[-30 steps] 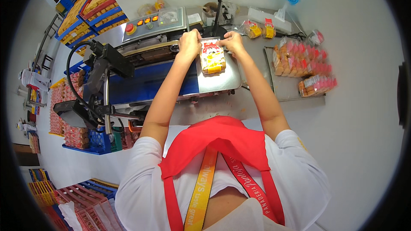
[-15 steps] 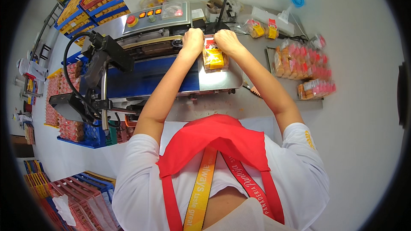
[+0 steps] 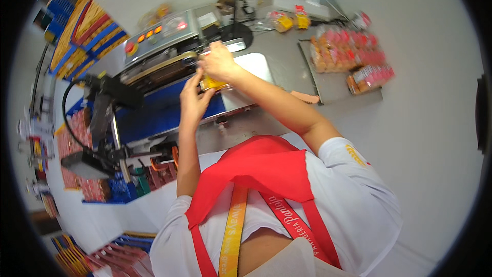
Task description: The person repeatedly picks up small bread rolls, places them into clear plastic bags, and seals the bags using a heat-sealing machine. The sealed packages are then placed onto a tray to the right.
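Shifted left, your left hand [image 3: 195, 100] and right hand [image 3: 219, 63] hold the yellow packet [image 3: 215, 83], likely mid-feed; next needs squaring.

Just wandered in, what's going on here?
Someone is at a machine with a blue belt, both bare hands at a yellow pack. The left hand is at its left side, the right hand over its far part; blur hides how firmly they grip. To the right, filled clear packs sit on a metal tray.

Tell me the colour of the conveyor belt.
The conveyor belt is dark blue, seen in the head view.
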Demonstrator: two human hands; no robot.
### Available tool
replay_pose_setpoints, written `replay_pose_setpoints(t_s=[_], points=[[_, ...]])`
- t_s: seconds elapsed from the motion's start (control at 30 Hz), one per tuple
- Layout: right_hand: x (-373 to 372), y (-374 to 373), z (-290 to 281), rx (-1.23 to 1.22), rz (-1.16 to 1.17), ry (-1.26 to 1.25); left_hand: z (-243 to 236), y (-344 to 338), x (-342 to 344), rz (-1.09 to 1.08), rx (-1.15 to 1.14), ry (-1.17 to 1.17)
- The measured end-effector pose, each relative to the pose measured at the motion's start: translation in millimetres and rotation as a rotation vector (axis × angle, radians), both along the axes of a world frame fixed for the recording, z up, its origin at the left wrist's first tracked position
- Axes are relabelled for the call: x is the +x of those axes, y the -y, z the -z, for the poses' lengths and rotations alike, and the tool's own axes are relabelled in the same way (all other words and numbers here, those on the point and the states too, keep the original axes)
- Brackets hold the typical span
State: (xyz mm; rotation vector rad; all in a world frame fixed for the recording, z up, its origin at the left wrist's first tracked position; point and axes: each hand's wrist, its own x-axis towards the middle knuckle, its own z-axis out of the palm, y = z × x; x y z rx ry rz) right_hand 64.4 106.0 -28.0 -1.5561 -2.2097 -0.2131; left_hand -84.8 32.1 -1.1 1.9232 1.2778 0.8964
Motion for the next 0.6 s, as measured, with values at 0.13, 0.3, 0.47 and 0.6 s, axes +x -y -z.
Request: replay_pose_setpoints(t_s=[0.13, 0.3, 0.47, 0.6], points=[[-3, 0, -8, -0.042, -0.185, 0.262, 12, -10, -18, -0.048, 0.032, -0.090], [128, 25, -8, 0.304, 0.057, -0.234, 17, -15, -33, -0.054, -0.016, -0.005], [372, 164, -15, 0.137, 1.103, 0.103, 25, -13, -54, -0.085, -0.066, 0.013], [464, 247, 57, -0.189, 1.391, 0.244, 13, -10, -56, -0.096, -0.090, 0.036]])
